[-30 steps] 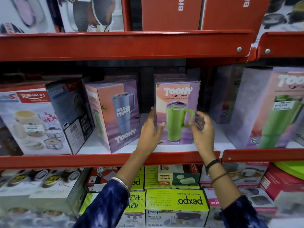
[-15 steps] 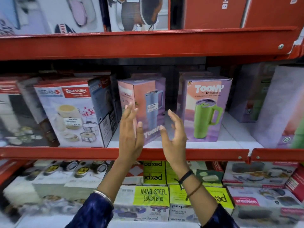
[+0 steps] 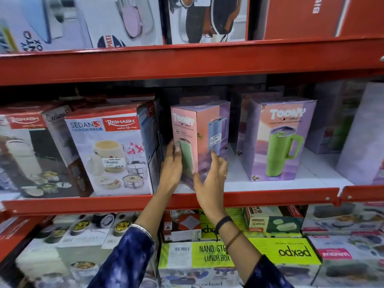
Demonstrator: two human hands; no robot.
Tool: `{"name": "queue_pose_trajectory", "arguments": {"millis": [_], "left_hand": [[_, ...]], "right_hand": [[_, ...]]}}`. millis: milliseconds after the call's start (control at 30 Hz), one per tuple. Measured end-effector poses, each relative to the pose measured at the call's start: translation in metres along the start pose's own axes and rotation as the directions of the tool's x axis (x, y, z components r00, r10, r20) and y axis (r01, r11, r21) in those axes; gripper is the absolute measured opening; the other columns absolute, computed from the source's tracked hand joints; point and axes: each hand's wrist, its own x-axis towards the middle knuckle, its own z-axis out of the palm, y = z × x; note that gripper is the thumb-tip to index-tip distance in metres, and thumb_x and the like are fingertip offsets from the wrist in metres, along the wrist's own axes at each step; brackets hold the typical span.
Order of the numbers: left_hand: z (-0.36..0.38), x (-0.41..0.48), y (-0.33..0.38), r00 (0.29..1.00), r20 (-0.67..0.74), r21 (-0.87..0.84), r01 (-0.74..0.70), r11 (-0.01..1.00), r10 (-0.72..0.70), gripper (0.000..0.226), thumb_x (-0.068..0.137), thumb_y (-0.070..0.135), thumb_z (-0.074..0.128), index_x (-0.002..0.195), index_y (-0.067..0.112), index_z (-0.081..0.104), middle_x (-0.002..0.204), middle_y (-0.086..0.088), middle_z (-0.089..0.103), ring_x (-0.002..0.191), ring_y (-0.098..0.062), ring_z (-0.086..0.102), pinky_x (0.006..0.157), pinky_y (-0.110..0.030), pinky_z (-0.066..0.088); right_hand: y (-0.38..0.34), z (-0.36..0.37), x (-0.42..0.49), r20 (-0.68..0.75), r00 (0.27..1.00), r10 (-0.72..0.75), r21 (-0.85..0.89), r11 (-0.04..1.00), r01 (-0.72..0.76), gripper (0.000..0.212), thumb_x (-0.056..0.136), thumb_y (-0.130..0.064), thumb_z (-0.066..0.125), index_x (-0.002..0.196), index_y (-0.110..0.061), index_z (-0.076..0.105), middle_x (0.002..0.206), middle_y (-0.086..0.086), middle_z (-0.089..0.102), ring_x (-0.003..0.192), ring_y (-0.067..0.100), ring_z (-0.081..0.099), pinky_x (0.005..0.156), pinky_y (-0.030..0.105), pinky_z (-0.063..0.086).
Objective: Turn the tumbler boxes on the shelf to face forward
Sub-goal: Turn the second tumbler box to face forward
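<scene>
A pink and purple Toony tumbler box [image 3: 204, 125] stands on the middle shelf, turned at an angle so one corner points at me. My left hand [image 3: 171, 167] grips its left face, thumb on the front and fingers behind. My right hand [image 3: 209, 179] presses its fingertips against the lower right face, so the box is clasped between both hands. To its right, a second Toony box [image 3: 278, 140] with a green tumbler faces forward, untouched. Another tumbler box [image 3: 361, 138] stands blurred at the far right.
A Rishabh lunch-pack box [image 3: 112, 152] sits close against the left of the held box. The red shelf lip [image 3: 270, 197] runs just below my wrists, and the red upper beam [image 3: 187, 61] hangs overhead. Lunch boxes [image 3: 216, 254] fill the shelf below.
Both hands left the green tumbler box, which now faces forward, moved left, and closed on the angled box. The view shifted left with them.
</scene>
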Motion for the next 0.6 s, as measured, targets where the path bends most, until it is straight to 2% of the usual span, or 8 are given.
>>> {"name": "queue_pose_trajectory", "arguments": {"millis": [100, 200, 300, 367, 433, 500, 567, 600], "left_hand": [[-0.004, -0.002, 0.001, 1.0, 0.027, -0.057, 0.011, 0.998, -0.009, 0.054, 0.097, 0.055, 0.026, 0.141, 0.026, 0.039, 0.145, -0.001, 0.048, 0.134, -0.021, 0.043, 0.114, -0.044, 0.033], [-0.007, -0.007, 0.008, 0.996, 0.084, -0.142, 0.033, 0.989, -0.021, 0.062, 0.087, 0.073, 0.019, 0.134, 0.041, 0.044, 0.143, 0.003, 0.05, 0.131, -0.018, 0.047, 0.109, -0.049, 0.04], [-0.008, -0.016, 0.022, 0.994, 0.105, -0.22, 0.029, 0.975, -0.006, 0.057, 0.095, 0.057, 0.009, 0.139, 0.037, 0.039, 0.133, 0.018, 0.05, 0.117, -0.004, 0.054, 0.094, -0.031, 0.054], [-0.006, -0.023, 0.031, 0.991, 0.13, -0.256, 0.012, 0.967, 0.022, 0.055, 0.098, 0.046, 0.003, 0.14, 0.036, 0.038, 0.131, 0.023, 0.049, 0.114, 0.003, 0.054, 0.088, -0.022, 0.053], [-0.002, -0.029, 0.04, 0.987, 0.156, -0.278, 0.0, 0.96, 0.045, 0.058, 0.096, 0.047, 0.001, 0.14, 0.037, 0.038, 0.147, 0.011, 0.04, 0.132, -0.011, 0.043, 0.097, -0.033, 0.048], [0.001, -0.032, 0.043, 0.979, 0.195, -0.267, -0.009, 0.964, 0.063, 0.067, 0.086, 0.06, 0.002, 0.138, 0.039, 0.039, 0.15, 0.007, 0.035, 0.138, -0.021, 0.037, 0.094, -0.028, 0.05], [0.0, -0.031, 0.041, 0.966, 0.245, -0.236, -0.019, 0.972, 0.079, 0.081, 0.069, 0.083, 0.005, 0.133, 0.047, 0.041, 0.145, 0.013, 0.034, 0.132, -0.017, 0.043, 0.089, -0.022, 0.052], [-0.002, -0.029, 0.04, 0.963, 0.257, -0.225, -0.028, 0.974, 0.087, 0.087, 0.06, 0.091, 0.006, 0.13, 0.052, 0.04, 0.145, 0.015, 0.034, 0.132, -0.016, 0.043, 0.097, -0.029, 0.05]], "right_hand": [[0.0, -0.005, 0.005, -0.016, 1.0, -0.018, -0.005, 1.0, 0.018, 0.065, 0.081, -0.004, 0.06, 0.14, -0.012, 0.036, 0.133, 0.007, 0.04, 0.116, 0.025, 0.048, 0.099, 0.037, 0.044], [0.001, -0.015, 0.017, -0.026, 1.0, -0.013, 0.024, 1.0, 0.014, 0.06, 0.081, 0.002, 0.055, 0.138, -0.013, 0.04, 0.129, 0.007, 0.045, 0.112, 0.02, 0.051, 0.097, 0.039, 0.046], [-0.003, -0.025, 0.031, -0.001, 1.0, -0.03, 0.069, 0.997, 0.03, 0.062, 0.081, -0.005, 0.061, 0.139, -0.015, 0.039, 0.134, 0.006, 0.048, 0.114, 0.009, 0.046, 0.103, 0.031, 0.042], [-0.008, -0.028, 0.039, 0.041, 0.999, -0.023, 0.097, 0.995, 0.019, 0.082, 0.075, -0.023, 0.075, 0.143, -0.015, 0.03, 0.14, 0.004, 0.044, 0.12, 0.008, 0.041, 0.103, 0.026, 0.037], [-0.009, -0.026, 0.046, 0.052, 0.999, 0.012, 0.101, 0.995, -0.017, 0.113, 0.06, -0.042, 0.084, 0.146, -0.012, 0.017, 0.147, 0.006, 0.034, 0.133, 0.016, 0.034, 0.11, 0.033, 0.033], [-0.006, -0.023, 0.051, -0.014, 1.0, 0.027, 0.106, 0.994, -0.025, 0.124, 0.05, -0.051, 0.085, 0.144, -0.009, 0.015, 0.143, 0.009, 0.035, 0.134, 0.023, 0.034, 0.112, 0.043, 0.034], [-0.001, -0.023, 0.054, -0.074, 0.997, 0.025, 0.146, 0.989, -0.014, 0.117, 0.05, -0.046, 0.087, 0.139, -0.008, 0.022, 0.136, 0.009, 0.041, 0.129, 0.023, 0.039, 0.108, 0.044, 0.038], [0.001, -0.025, 0.055, -0.086, 0.996, 0.03, 0.16, 0.987, -0.016, 0.113, 0.051, -0.039, 0.088, 0.139, -0.009, 0.024, 0.136, 0.009, 0.042, 0.128, 0.022, 0.04, 0.108, 0.043, 0.038]]}}
